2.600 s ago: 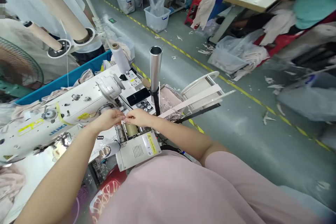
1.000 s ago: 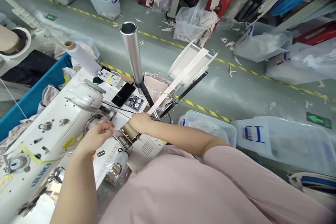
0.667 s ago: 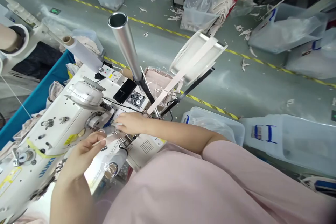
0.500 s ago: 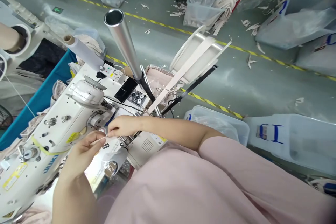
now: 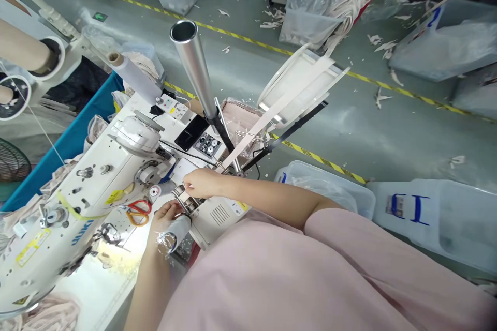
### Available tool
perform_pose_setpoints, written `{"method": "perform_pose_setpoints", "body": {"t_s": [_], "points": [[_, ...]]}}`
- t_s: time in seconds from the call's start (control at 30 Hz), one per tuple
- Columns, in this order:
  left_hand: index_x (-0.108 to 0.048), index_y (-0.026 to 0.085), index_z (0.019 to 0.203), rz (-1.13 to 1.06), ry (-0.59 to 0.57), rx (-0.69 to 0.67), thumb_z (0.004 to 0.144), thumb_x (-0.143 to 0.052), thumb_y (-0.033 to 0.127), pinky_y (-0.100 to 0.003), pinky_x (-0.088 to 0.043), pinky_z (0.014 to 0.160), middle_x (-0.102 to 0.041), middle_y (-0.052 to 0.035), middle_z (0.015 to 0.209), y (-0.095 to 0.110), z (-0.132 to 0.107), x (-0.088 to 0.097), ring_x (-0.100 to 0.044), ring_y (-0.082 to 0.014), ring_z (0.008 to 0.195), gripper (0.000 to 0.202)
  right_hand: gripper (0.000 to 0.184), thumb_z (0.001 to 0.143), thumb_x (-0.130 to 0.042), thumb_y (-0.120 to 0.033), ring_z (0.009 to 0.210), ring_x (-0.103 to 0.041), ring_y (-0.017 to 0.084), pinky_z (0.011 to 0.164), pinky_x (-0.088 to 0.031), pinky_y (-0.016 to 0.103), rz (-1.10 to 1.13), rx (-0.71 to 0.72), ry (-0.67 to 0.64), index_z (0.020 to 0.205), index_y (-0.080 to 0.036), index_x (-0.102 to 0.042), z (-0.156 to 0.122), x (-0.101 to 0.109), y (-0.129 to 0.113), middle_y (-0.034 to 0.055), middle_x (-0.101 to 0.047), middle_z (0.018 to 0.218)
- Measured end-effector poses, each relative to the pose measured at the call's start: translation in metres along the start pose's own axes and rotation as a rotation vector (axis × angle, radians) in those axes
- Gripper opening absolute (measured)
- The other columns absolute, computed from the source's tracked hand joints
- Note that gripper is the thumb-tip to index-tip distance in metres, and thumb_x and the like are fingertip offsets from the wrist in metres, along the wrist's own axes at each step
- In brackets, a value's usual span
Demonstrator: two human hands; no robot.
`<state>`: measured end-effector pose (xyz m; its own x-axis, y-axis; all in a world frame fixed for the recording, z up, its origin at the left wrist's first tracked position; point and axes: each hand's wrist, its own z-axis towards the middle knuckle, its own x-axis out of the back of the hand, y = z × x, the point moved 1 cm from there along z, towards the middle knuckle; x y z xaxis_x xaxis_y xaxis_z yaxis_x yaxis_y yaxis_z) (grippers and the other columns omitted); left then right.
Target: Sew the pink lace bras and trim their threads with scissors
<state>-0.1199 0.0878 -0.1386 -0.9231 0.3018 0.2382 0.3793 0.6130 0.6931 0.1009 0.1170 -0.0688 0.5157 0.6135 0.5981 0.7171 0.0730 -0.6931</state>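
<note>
My right hand (image 5: pixel 202 182) rests on top of a small grey cutting device (image 5: pixel 212 213) at the table's near edge, its fingers pinched on the pale elastic band (image 5: pixel 272 114) where the band enters the rollers. The band runs up to a white reel (image 5: pixel 298 80) on a stand. My left hand (image 5: pixel 166 214) lies just left of the device beside a foil-wrapped cylinder (image 5: pixel 171 235), fingers curled at the band's outlet; what they hold is hidden. The white sewing machine (image 5: pixel 89 186) lies to the left.
Red-handled scissors (image 5: pixel 135 211) lie on the table by my left hand. A steel tube (image 5: pixel 192 64) stands upright behind the device, next to a phone (image 5: pixel 191 132) and a button panel (image 5: pixel 208 145). Clear plastic bins (image 5: pixel 435 217) sit on the floor at right.
My left hand has moved from the machine bed down to the device's left side. My right hand slid back onto the rollers. The scissors are now uncovered. The camera shifted slightly.
</note>
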Motion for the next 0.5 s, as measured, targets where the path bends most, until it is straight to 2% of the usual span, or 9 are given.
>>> {"method": "perform_pose_setpoints", "body": {"t_s": [0.17,0.4,0.5], "points": [[-0.061,0.014,0.091,-0.072,-0.097,0.020,0.088,-0.057,0.036,-0.028,-0.051,0.061,-0.062,0.0004,0.076,-0.015,0.002,-0.005,-0.058,-0.0108,0.063,0.023,0.020,0.083,-0.051,-0.024,0.091,-0.064,0.022,0.064,-0.039,0.027,0.006,-0.018,0.008,0.092,-0.017,-0.067,-0.003,-0.003,-0.001,0.0074,-0.072,0.096],[-0.063,0.015,0.096,-0.109,-0.100,-0.005,0.085,-0.062,0.035,-0.026,-0.049,0.060,-0.064,0.0004,0.073,-0.019,0.001,-0.007,-0.058,-0.0103,0.059,0.024,0.022,0.084,-0.051,-0.033,0.090,-0.064,0.017,0.063,-0.039,0.023,0.070,0.030,0.014,0.094,-0.022,-0.067,0.002,-0.015,0.003,0.0019,-0.072,0.098],[-0.062,0.015,0.097,-0.105,-0.107,0.017,0.087,-0.058,0.038,-0.027,-0.050,0.060,-0.065,0.0003,0.076,-0.019,0.003,-0.007,-0.058,-0.0104,0.059,0.026,0.021,0.083,-0.052,-0.033,0.090,-0.064,0.019,0.063,-0.039,0.024,0.062,0.019,0.017,0.092,-0.021,-0.068,0.004,-0.020,0.004,0.0034,-0.072,0.099]]}}
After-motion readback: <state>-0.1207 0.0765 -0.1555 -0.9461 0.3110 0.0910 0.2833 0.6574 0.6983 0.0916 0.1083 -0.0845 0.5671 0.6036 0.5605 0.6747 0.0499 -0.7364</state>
